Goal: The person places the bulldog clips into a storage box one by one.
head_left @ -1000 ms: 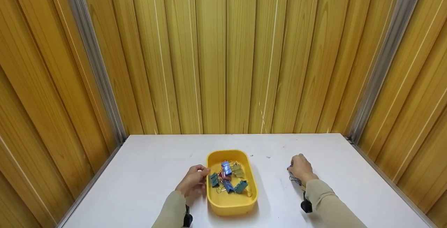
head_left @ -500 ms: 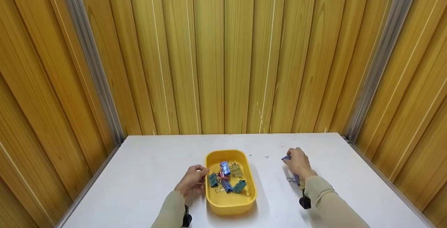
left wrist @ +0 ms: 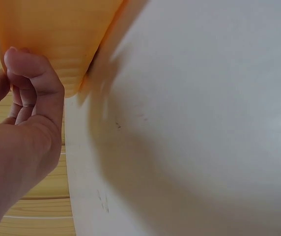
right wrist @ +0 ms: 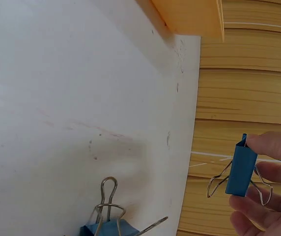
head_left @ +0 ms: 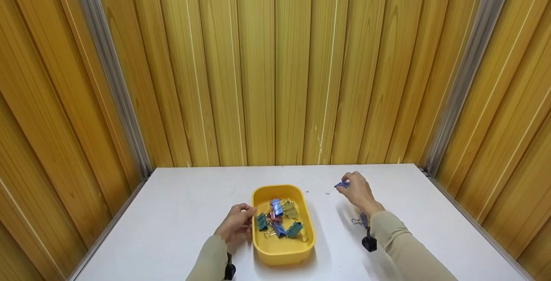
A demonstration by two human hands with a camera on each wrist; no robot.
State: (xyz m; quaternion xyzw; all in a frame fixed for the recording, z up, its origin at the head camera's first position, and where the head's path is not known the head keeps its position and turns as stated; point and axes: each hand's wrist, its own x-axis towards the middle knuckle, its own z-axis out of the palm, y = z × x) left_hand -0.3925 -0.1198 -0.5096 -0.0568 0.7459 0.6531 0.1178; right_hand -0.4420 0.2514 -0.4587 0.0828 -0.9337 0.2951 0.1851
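A yellow tray (head_left: 282,251) sits on the white table (head_left: 181,212) and holds several binder clips (head_left: 277,218) in blue, teal and olive. My left hand (head_left: 236,226) rests against the tray's left wall (left wrist: 47,39), fingers curled on its rim. My right hand (head_left: 356,191) is lifted above the table to the right of the tray and pinches a blue binder clip (right wrist: 242,168) (head_left: 342,184). Another blue binder clip (right wrist: 108,223) (head_left: 360,220) lies on the table under my right wrist.
Wooden panel walls (head_left: 275,70) enclose the table at the back and both sides. The tray's corner (right wrist: 189,17) shows in the right wrist view. Small marks dot the table surface near the tray.
My right hand has risen from the table and moved up and left, carrying a blue clip. A second blue clip stays on the table. The left hand has not moved.
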